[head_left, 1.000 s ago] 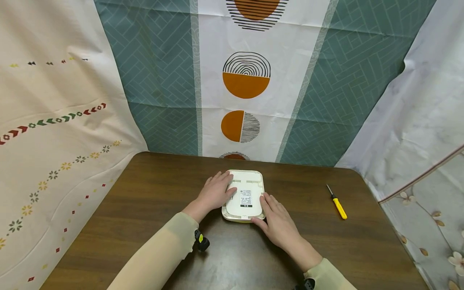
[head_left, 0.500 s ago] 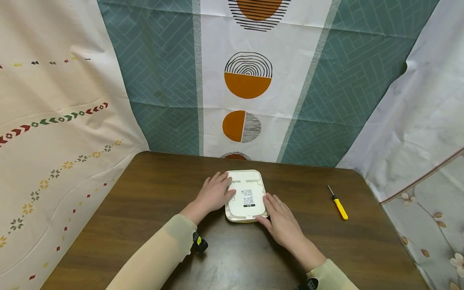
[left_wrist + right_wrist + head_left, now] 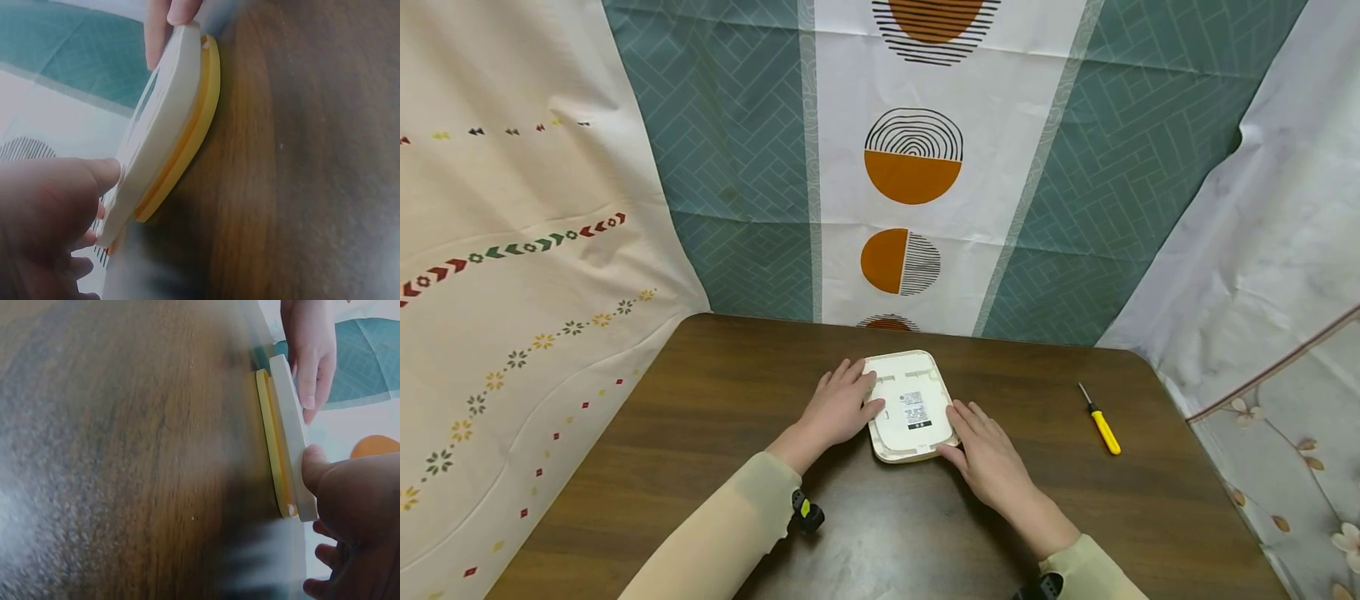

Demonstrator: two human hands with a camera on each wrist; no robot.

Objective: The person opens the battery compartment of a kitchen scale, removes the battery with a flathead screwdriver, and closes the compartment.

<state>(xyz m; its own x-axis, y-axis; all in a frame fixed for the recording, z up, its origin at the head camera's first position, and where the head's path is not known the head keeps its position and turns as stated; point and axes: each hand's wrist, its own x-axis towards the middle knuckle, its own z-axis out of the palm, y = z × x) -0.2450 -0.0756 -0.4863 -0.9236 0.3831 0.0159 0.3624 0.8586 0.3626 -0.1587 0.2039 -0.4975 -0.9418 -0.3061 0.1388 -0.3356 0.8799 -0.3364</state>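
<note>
A white rounded-rectangular plastic device (image 3: 904,379) lies on the brown table with a printed label on its upper face. Beneath the white body shows a yellow lower part (image 3: 187,150), with a narrow gap along the edge. My left hand (image 3: 838,408) rests along the left edge, its thumb (image 3: 103,174) on the white face. At the near right corner, my right hand (image 3: 996,458) touches the side with extended fingers; its thumb (image 3: 315,464) lies against the near edge. The fingers of both hands look straight or loosely bent.
A screwdriver (image 3: 1101,425) with a yellow handle lies to the right on the wooden table (image 3: 722,375). Patterned cloths hang behind the table (image 3: 737,167) and along both sides. Each wrist wears a strap with a small dark camera (image 3: 805,512).
The device has turned counterclockwise, its far end moving left and its near end right. Both hands have moved along with it, and the screwdriver has stayed put.
</note>
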